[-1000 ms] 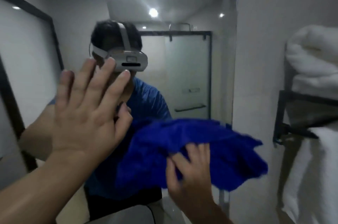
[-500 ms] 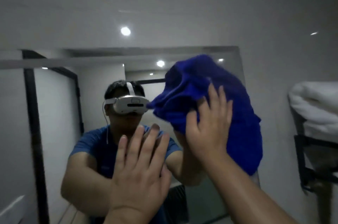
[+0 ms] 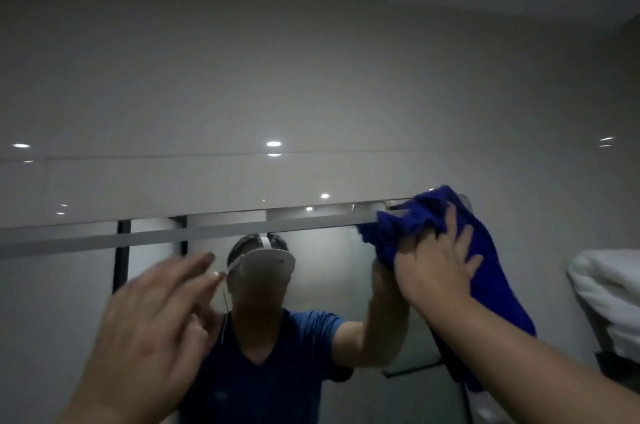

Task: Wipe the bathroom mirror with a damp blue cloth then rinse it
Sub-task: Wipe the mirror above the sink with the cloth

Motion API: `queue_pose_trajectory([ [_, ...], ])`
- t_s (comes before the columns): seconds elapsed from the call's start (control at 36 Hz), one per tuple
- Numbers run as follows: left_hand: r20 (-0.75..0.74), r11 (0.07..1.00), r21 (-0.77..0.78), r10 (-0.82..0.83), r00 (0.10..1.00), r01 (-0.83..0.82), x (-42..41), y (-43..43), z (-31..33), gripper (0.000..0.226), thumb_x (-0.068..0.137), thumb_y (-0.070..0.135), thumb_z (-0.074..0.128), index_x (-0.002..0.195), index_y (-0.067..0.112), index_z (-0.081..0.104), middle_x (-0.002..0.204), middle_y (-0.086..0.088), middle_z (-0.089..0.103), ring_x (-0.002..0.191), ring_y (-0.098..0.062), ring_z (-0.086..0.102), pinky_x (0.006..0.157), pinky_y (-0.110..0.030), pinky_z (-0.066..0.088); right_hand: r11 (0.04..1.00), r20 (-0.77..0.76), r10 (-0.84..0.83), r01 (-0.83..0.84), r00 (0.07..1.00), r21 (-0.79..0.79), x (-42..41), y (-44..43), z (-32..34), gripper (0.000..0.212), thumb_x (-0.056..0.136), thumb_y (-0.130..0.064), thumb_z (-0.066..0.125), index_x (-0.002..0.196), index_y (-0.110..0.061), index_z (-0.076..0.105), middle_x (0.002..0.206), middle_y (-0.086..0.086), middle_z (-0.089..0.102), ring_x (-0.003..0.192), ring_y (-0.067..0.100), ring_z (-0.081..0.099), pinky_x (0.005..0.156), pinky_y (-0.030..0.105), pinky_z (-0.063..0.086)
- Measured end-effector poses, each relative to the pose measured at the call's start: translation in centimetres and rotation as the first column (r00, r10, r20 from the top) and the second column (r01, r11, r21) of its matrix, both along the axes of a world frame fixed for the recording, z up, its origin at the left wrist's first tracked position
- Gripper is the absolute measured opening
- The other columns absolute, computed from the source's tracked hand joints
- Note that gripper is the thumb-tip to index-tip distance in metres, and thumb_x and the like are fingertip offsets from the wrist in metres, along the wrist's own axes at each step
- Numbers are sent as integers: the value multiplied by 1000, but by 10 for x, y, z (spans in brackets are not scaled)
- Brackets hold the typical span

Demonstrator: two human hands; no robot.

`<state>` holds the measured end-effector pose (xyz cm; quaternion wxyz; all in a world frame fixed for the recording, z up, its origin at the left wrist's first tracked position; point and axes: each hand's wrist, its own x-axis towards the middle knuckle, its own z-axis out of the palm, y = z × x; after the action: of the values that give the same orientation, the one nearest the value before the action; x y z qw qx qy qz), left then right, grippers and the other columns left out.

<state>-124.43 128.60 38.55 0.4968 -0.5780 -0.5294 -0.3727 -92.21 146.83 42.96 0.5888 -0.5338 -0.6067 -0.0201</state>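
Note:
The blue cloth [image 3: 491, 271] is bunched against the upper right corner of the bathroom mirror [image 3: 62, 285], reaching its top edge. My right hand [image 3: 433, 268] presses the cloth to the glass with fingers spread over it. Part of the cloth hangs down to the right of my forearm. My left hand [image 3: 152, 323] is raised in front of the mirror's middle left, fingers straight and blurred, holding nothing. Whether it touches the glass I cannot tell. The mirror reflects a person in a blue shirt with a headset.
A glossy grey wall [image 3: 311, 77] rises above the mirror. Folded white towels [image 3: 609, 299] sit on a dark rack [image 3: 620, 368] at the far right, close to the cloth's hanging end.
The view has tilted upward. My right hand carried the cloth up and right to the mirror's top corner. My left hand stayed raised at the left and looks blurred.

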Motion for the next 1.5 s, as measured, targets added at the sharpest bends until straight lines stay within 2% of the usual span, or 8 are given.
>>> queue_pose_trajectory([
  [0.25,136,982,76,164,977,-175,-45,9,15,70,92,39,41,157,16,52,168,-10,42,155,-36,39,125,-62,29,839,642,-51,-316,765,443,-122,-58,-28,57,102,-55,40,156,-38,47,181,-6,6,167,31,1,129,67,11],
  [0.44,104,988,51,143,984,-149,-56,8,11,69,95,41,45,162,23,45,173,-2,33,161,-25,27,132,-52,18,577,451,408,-607,794,547,-150,-39,-53,56,94,-42,63,144,-17,66,167,1,45,162,35,25,133,43,15],
  [0.64,76,989,82,116,990,-122,-61,13,10,73,96,45,50,166,29,35,176,3,23,165,-19,17,131,-49,13,972,164,-49,9,985,234,-82,64,13,74,106,-69,18,130,-10,56,143,28,51,132,52,49,117,68,34],
  [0.81,74,995,95,-18,997,11,-66,9,8,77,96,45,50,167,23,27,176,3,24,165,-18,15,133,-47,11,983,415,-23,-55,910,174,-194,-83,48,80,90,-57,17,159,-21,33,172,14,26,163,32,12,129,55,-10],
  [1.0,257,891,349,-389,885,290,-60,-14,10,67,88,33,56,153,24,41,163,1,39,151,-13,39,126,-39,36,963,702,108,-249,704,102,-249,-172,83,54,102,-55,26,132,-30,64,168,9,33,148,35,35,123,55,25],
  [1.11,34,874,397,-320,947,281,-34,-27,21,51,82,16,60,133,17,65,143,-1,57,136,-19,53,120,-41,43,908,791,328,-403,516,-114,-234,-172,113,49,96,-54,17,98,-28,59,143,4,59,135,29,44,114,40,36],
  [1.36,193,992,-130,19,981,6,14,-3,57,82,98,57,44,166,43,1,178,-18,3,160,-54,3,128,-63,4,542,62,839,-840,541,-17,-195,-145,130,19,96,-15,63,89,-11,80,94,14,82,94,31,77,95,50,58],
  [1.5,54,964,-122,243,969,-235,-1,15,50,78,92,63,51,164,40,31,163,-20,42,143,-61,40,122,-68,19,778,171,386,-420,906,468,-185,-96,79,22,96,-25,43,83,-22,60,77,0,66,75,27,60,73,42,47],
])
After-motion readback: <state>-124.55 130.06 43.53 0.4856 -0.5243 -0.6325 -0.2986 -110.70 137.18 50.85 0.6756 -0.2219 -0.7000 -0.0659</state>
